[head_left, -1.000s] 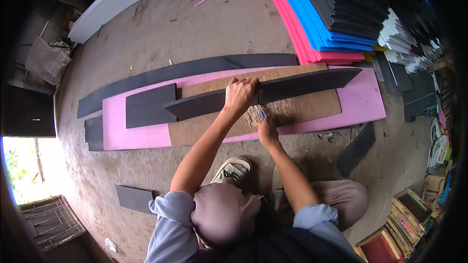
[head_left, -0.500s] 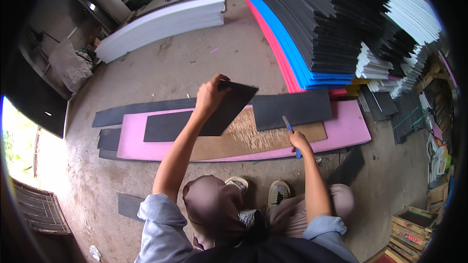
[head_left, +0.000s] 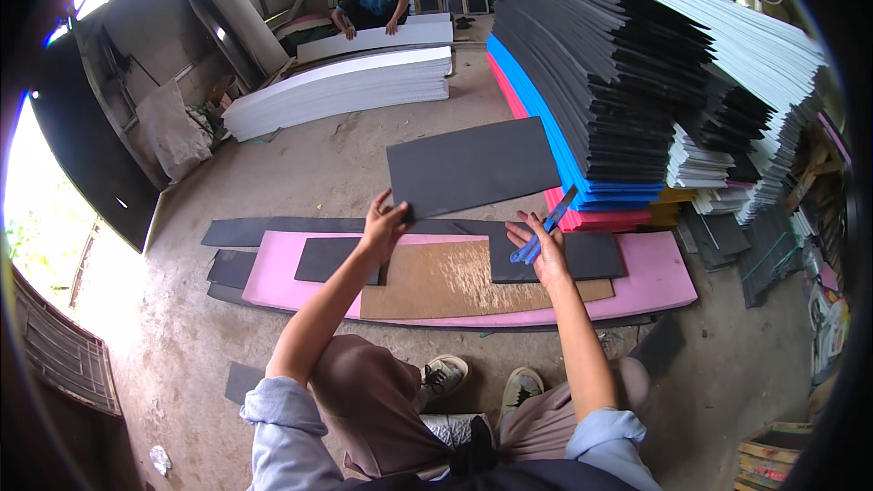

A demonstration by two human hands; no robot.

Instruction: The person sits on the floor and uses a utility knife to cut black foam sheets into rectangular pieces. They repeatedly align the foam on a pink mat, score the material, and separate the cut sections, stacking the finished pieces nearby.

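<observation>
My left hand [head_left: 384,225] pinches the lower left corner of a rectangular black foam sheet [head_left: 473,168], raised and tilted with its broad face in view. To its right, my right hand [head_left: 549,259] has its fingers partly spread while a blue utility knife [head_left: 526,254] rests in its grasp, the blade end pointing up and away. Below both hands lies a scuffed brown board [head_left: 427,277] on a long pink foam sheet [head_left: 659,277]. One black foam piece [head_left: 591,259] overlaps the board's right part; another black piece [head_left: 329,259] lies at its left end.
Tall stacks of black foam sheets [head_left: 582,64], blue sheets [head_left: 535,118] and white sheets [head_left: 746,45] rise at the right. At the far left is a low white stack [head_left: 346,91], with another person [head_left: 373,5] behind it. A wooden crate [head_left: 773,455] stands at lower right.
My view has tilted upward. The black sheet has swung to show its broad face, held now by its lower left corner. My right hand has turned palm up, its fingers loosened around the knife.
</observation>
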